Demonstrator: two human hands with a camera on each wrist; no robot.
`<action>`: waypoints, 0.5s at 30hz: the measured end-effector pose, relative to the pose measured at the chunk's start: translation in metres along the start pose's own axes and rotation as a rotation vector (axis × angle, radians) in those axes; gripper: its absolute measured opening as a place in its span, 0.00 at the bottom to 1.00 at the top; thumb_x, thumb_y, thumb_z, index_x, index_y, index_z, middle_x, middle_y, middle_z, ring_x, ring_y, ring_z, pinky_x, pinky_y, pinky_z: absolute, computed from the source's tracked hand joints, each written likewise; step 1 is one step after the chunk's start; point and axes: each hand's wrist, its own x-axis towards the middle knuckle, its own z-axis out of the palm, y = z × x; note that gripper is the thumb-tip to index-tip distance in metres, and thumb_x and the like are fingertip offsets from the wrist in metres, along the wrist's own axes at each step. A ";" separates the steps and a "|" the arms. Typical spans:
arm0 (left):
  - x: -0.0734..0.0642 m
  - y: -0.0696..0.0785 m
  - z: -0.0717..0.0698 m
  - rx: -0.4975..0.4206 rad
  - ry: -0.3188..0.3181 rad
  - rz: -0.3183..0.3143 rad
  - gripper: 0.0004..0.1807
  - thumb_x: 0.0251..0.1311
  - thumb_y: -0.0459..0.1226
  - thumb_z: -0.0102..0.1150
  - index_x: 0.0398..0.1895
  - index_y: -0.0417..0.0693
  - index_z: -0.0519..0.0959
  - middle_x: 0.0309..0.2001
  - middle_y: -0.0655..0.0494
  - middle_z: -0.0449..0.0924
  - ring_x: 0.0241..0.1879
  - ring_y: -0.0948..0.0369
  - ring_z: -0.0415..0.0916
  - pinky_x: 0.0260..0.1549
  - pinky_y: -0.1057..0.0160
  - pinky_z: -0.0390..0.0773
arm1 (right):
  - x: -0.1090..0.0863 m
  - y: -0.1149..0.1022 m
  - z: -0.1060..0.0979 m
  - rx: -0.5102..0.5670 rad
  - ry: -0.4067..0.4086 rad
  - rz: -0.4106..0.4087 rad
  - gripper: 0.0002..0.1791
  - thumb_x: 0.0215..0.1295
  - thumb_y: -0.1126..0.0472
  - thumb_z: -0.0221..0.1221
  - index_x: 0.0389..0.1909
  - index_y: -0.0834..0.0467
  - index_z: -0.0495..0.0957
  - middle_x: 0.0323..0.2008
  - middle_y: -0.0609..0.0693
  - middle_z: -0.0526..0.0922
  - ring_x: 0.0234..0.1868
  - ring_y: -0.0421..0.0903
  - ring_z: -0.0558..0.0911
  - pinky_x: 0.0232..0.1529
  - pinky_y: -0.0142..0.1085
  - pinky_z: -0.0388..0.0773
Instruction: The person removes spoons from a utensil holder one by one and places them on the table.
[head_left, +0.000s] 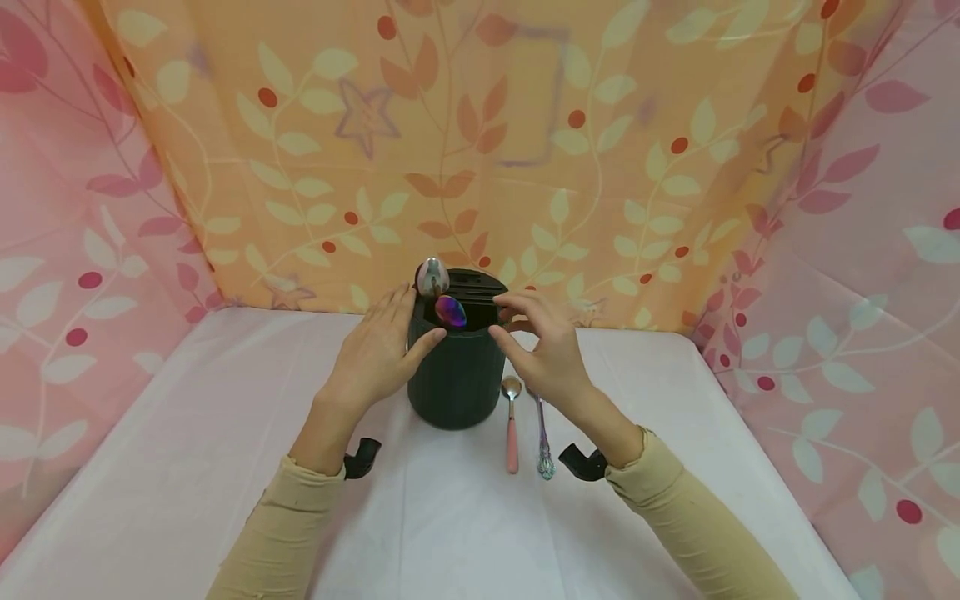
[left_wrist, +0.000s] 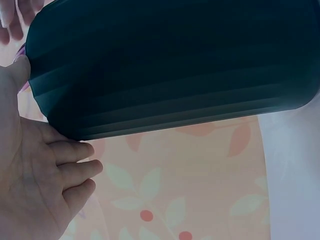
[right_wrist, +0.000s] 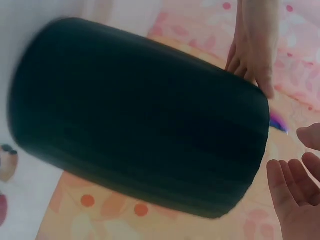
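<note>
A dark green utensil holder point(head_left: 455, 383) with a slotted black top point(head_left: 476, 287) stands upright on the table. From its opening rise a silver spoon point(head_left: 432, 275) and a rainbow-coloured spoon point(head_left: 451, 312), bowls up; their handles are hidden inside. My left hand point(head_left: 378, 350) rests against the holder's left side, thumb at the front rim and fingers fairly straight. At the right rim my right hand point(head_left: 551, 346) hovers with loosely bent fingers, holding nothing; the right wrist view shows its fingertips point(right_wrist: 273, 167) apart from the holder.
Right of the holder lie a pink-handled spoon point(head_left: 512, 433) and a utensil with an ornate iridescent handle point(head_left: 544, 450), its upper end hidden by my right hand. A white cloth point(head_left: 450, 533) covers the table. Patterned fabric point(head_left: 465, 125) hangs behind and on both sides.
</note>
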 end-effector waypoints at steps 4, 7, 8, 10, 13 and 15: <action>0.000 -0.001 0.001 0.006 0.010 0.002 0.50 0.62 0.68 0.32 0.74 0.39 0.47 0.73 0.44 0.49 0.73 0.50 0.45 0.70 0.48 0.49 | 0.005 0.012 0.017 -0.047 -0.021 -0.049 0.20 0.54 0.71 0.66 0.50 0.67 0.76 0.46 0.57 0.77 0.40 0.51 0.80 0.40 0.41 0.82; 0.001 -0.002 0.002 0.006 0.013 0.003 0.50 0.62 0.68 0.32 0.74 0.39 0.47 0.73 0.43 0.49 0.73 0.49 0.45 0.70 0.49 0.49 | 0.008 0.019 0.028 -0.069 -0.035 -0.035 0.19 0.56 0.67 0.66 0.50 0.64 0.77 0.48 0.54 0.77 0.40 0.47 0.80 0.40 0.36 0.81; 0.001 -0.002 0.001 0.005 0.012 0.003 0.50 0.62 0.68 0.32 0.74 0.39 0.47 0.73 0.43 0.49 0.73 0.49 0.45 0.70 0.49 0.49 | 0.009 0.020 0.031 -0.070 -0.039 -0.031 0.19 0.57 0.66 0.66 0.50 0.63 0.77 0.48 0.53 0.77 0.40 0.46 0.80 0.40 0.35 0.81; 0.001 -0.001 0.001 0.001 0.008 0.007 0.50 0.63 0.68 0.32 0.74 0.39 0.46 0.73 0.43 0.48 0.73 0.49 0.44 0.70 0.49 0.48 | 0.012 0.021 0.036 -0.070 -0.045 -0.023 0.19 0.57 0.65 0.66 0.50 0.62 0.77 0.48 0.53 0.77 0.39 0.45 0.80 0.40 0.33 0.81; 0.001 -0.001 0.001 0.000 0.009 0.010 0.50 0.62 0.68 0.32 0.74 0.39 0.46 0.73 0.43 0.49 0.73 0.48 0.45 0.70 0.48 0.49 | 0.014 0.021 0.040 -0.060 -0.052 -0.012 0.18 0.58 0.66 0.65 0.50 0.62 0.78 0.47 0.52 0.77 0.38 0.43 0.80 0.39 0.31 0.81; 0.001 -0.002 0.001 0.003 0.013 0.011 0.50 0.62 0.69 0.32 0.74 0.39 0.47 0.73 0.43 0.49 0.73 0.48 0.45 0.69 0.48 0.50 | 0.014 0.020 0.041 -0.064 -0.060 -0.002 0.18 0.57 0.68 0.64 0.50 0.62 0.78 0.45 0.52 0.77 0.37 0.43 0.79 0.38 0.30 0.80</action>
